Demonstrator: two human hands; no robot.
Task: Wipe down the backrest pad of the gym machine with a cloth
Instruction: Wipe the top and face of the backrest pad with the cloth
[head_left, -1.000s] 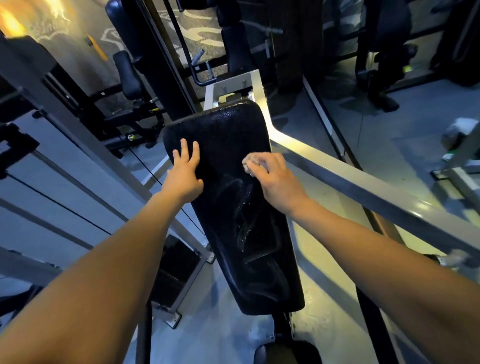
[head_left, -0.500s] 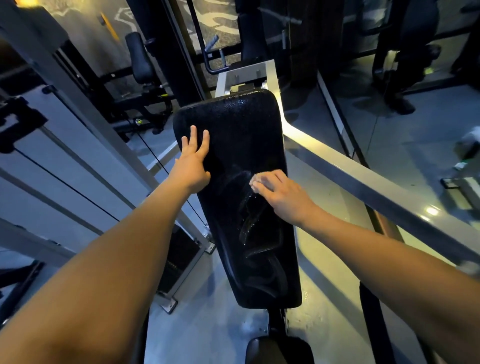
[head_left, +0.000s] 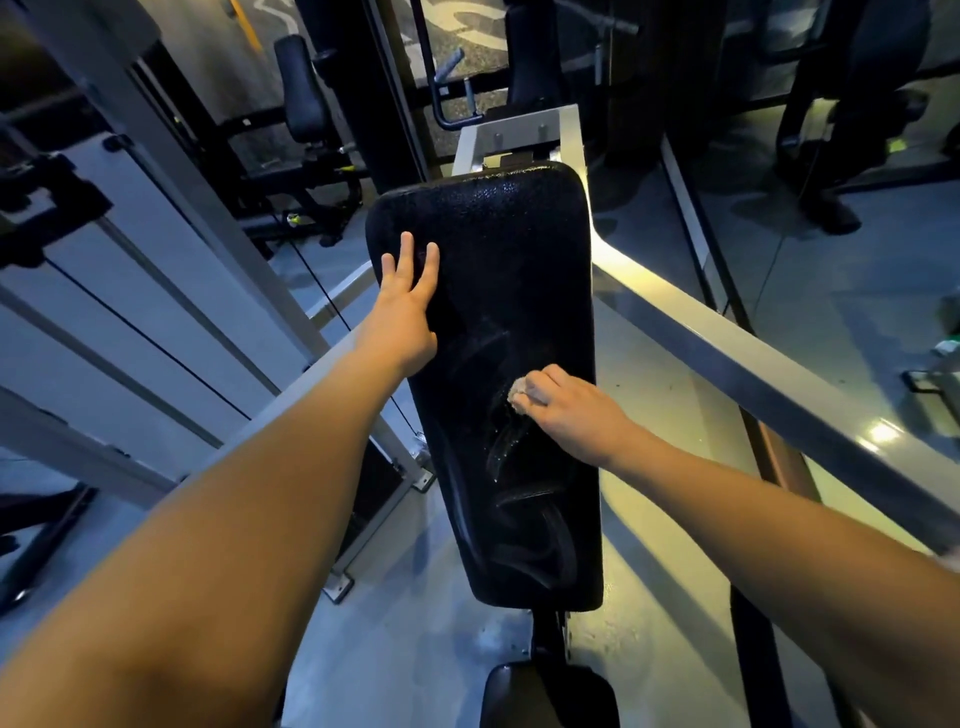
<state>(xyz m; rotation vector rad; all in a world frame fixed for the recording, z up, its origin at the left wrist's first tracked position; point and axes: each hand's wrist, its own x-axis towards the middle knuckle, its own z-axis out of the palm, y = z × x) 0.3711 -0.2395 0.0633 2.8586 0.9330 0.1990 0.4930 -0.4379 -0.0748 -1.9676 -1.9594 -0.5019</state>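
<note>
Streaks marked the backrest pad (head_left: 498, 291) toward 6 o'clock; the cloth (head_left: 518, 396) was pinched by the right hand (head_left: 574, 410), the left hand (head_left: 408, 306) pressed flat, fingers spread; 12 o'clock end judged unwiped.

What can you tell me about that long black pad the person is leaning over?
The backrest pad is long, black and glossy, like pebbled vinyl, with rounded corners, sloping on a pale metal frame. Wet streaks curl over its lower half. The left hand lies flat near its left edge; the right hand presses a small pale cloth against its middle.
</note>
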